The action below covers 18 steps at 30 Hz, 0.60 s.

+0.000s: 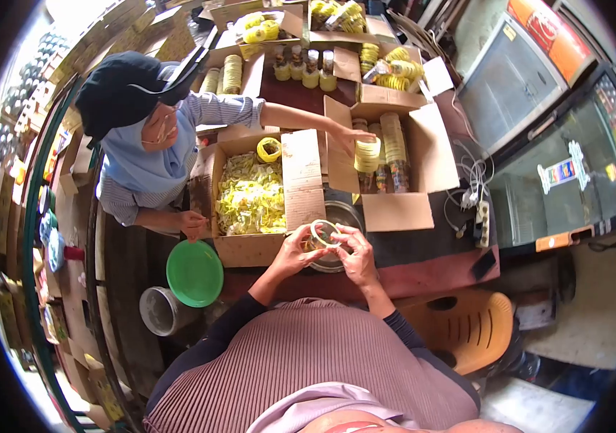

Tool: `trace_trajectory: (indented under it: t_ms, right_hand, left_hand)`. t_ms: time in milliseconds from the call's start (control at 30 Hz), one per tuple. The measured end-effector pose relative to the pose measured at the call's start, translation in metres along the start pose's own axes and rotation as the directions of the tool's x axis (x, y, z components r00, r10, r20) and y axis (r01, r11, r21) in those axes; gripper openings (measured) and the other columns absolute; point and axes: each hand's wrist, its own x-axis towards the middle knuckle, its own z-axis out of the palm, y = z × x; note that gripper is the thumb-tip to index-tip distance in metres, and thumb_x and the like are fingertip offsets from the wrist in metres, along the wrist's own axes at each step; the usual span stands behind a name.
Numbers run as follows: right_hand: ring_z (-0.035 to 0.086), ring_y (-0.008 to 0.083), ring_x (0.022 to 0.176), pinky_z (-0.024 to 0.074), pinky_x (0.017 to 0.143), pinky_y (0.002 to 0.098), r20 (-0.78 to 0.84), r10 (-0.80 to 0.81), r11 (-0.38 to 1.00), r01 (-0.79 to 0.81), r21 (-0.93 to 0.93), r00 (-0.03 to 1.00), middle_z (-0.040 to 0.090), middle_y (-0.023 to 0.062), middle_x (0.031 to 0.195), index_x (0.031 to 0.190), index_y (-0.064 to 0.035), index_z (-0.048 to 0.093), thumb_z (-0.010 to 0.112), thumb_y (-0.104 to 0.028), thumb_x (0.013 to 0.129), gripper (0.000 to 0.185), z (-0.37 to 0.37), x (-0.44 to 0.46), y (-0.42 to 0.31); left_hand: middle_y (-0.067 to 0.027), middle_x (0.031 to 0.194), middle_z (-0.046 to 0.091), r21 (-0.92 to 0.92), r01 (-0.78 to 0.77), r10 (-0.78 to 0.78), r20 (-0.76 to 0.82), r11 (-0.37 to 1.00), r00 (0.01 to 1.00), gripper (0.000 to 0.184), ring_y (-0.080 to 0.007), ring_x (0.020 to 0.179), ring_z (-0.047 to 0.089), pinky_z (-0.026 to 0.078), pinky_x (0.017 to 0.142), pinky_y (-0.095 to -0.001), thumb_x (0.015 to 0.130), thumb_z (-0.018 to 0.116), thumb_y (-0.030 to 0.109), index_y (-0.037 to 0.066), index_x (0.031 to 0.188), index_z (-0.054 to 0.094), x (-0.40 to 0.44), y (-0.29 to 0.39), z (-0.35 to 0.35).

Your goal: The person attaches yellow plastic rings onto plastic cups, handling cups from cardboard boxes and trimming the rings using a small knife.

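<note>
A pale yellow ring (324, 234) is held up in front of me between both hands. My left hand (295, 250) is closed on its left side, and my right hand (356, 254) pinches its right side. Below the hands lies a round metal bowl (347, 213), partly covered by them. Just left of it stands an open cardboard box (250, 250) filled with yellow shreds (252, 196), with a yellow ring-shaped roll (269, 149) on top. Ahead and to the right, another open box (399, 211) contains stacks of pale yellow rings (393, 137) and dark pieces.
Across the table, a person (146, 133) reaches an arm over to the ring stacks. A green basin (195, 273) and grey bucket (166, 311) sit at left. Bottles (308, 70) and boxes fill the back. White cables (475, 180), a phone (483, 265) and an orange chair (467, 328) are at right.
</note>
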Motion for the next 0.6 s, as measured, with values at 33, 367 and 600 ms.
trace_trajectory:
  t_ms: [33,367,600]
  right_hand:
    - [0.061,0.0262,0.106,0.0536,0.084,0.0343,-0.031,-0.051,0.997,0.049,-0.062,0.998,0.058,0.0144,0.12,0.103,-0.0031,0.067,0.069,0.0,0.077,0.027,0.0,-0.001,-0.002]
    - [0.064,0.0204,0.095,0.055,0.08,0.0308,-0.003,-0.029,0.998,0.029,-0.062,1.0,0.057,0.0114,0.116,0.113,-0.0015,0.061,0.068,0.003,0.078,0.035,0.014,0.011,-0.005]
    - [0.064,0.0193,0.086,0.0535,0.076,0.0303,0.137,0.097,0.988,-0.079,-0.131,0.986,0.059,0.0099,0.107,0.105,-0.0016,0.065,0.065,0.001,0.081,0.024,0.022,0.014,0.016]
  left_hand:
    - [-0.0097,0.113,0.06,-0.045,0.076,-0.074,0.048,0.996,0.996,0.06,-0.0153,0.098,0.06,0.05,0.084,-0.0302,0.077,0.079,0.017,0.003,0.127,0.049,-0.001,0.004,-0.002]
    - [-0.0072,0.116,0.062,0.154,-0.102,0.094,0.058,0.983,0.994,0.057,-0.0166,0.106,0.059,0.046,0.092,-0.0344,0.074,0.081,0.021,0.004,0.121,0.055,0.031,-0.007,-0.05]
    - [-0.01,0.122,0.057,0.135,-0.153,0.163,-0.064,0.979,0.985,0.067,-0.0177,0.115,0.055,0.042,0.103,-0.0361,0.073,0.079,0.011,0.003,0.13,0.045,0.077,-0.003,-0.103]
